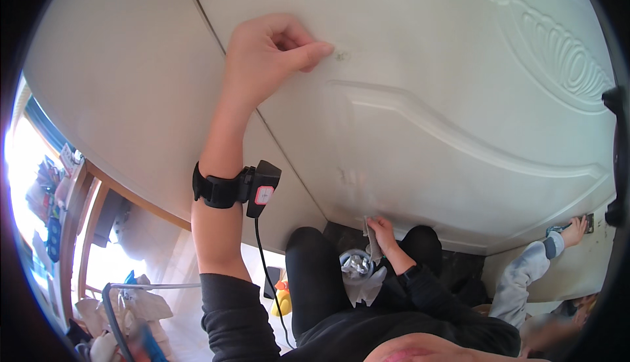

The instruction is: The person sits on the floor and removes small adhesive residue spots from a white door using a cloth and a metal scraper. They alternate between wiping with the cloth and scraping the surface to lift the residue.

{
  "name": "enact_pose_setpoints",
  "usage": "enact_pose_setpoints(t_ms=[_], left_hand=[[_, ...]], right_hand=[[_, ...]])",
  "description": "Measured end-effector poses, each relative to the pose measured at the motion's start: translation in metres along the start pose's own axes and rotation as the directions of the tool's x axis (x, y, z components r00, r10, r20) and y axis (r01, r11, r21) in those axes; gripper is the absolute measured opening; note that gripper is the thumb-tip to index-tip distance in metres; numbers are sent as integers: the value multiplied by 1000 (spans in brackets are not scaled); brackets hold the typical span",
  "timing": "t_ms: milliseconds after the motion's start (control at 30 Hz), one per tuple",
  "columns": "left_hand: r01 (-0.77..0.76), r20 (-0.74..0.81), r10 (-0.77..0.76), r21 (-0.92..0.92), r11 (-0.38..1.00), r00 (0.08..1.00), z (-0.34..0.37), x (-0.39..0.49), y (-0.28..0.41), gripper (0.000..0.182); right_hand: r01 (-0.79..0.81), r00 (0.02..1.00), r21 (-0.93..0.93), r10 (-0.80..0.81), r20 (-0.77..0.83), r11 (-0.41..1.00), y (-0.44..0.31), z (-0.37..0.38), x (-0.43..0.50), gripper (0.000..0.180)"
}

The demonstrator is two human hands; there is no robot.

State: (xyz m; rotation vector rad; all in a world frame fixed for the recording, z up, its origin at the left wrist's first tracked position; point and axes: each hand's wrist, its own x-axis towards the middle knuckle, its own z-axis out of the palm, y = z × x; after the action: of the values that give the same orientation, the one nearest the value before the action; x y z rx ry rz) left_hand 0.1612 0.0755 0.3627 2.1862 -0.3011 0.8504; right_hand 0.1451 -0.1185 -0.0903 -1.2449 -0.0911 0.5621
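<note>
My left hand (pixel 275 47) is raised against the white moulded door (pixel 423 67), its fingers curled in and the thumb tip beside a small rough mark (pixel 342 55). No object shows between those fingers. Lower down, my right hand (pixel 385 234) grips a grey cloth (pixel 372 246) near the bottom of the door. Under the cloth, between my knees, is a small round container (pixel 358 278) with crumpled silvery material (pixel 357 264) in it. Fainter smudges (pixel 342 175) show on the lower door panel.
At the right, a co-worker's hand (pixel 573 233) reaches a metal plate (pixel 589 223) on the door edge. A yellow duck toy (pixel 282 299) and a dark phone-like object (pixel 271 282) lie left of my knee. A metal frame (pixel 147 286) and bags (pixel 142 308) stand lower left.
</note>
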Motion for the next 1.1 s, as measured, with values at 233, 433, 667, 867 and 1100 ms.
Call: enact_pose_setpoints(t_ms=[233, 433, 667, 867, 1100], left_hand=[[-5, 17, 5, -6, 1000, 1000, 2, -9, -1, 20], [-52, 37, 47, 131, 990, 998, 2, -4, 4, 20], [-4, 93, -1, 49, 999, 996, 1, 0, 8, 19], [-28, 92, 18, 101, 994, 996, 4, -2, 6, 20], [-42, 90, 30, 140, 989, 996, -1, 6, 6, 21]], right_hand=[[-45, 999, 104, 42, 32, 994, 8, 4, -2, 23], [-64, 998, 81, 62, 27, 995, 7, 5, 1, 23], [-38, 998, 67, 41, -42, 997, 3, 2, 0, 22], [-27, 1000, 99, 27, 2, 995, 12, 0, 4, 22], [-32, 999, 42, 34, -27, 999, 9, 1, 6, 22]])
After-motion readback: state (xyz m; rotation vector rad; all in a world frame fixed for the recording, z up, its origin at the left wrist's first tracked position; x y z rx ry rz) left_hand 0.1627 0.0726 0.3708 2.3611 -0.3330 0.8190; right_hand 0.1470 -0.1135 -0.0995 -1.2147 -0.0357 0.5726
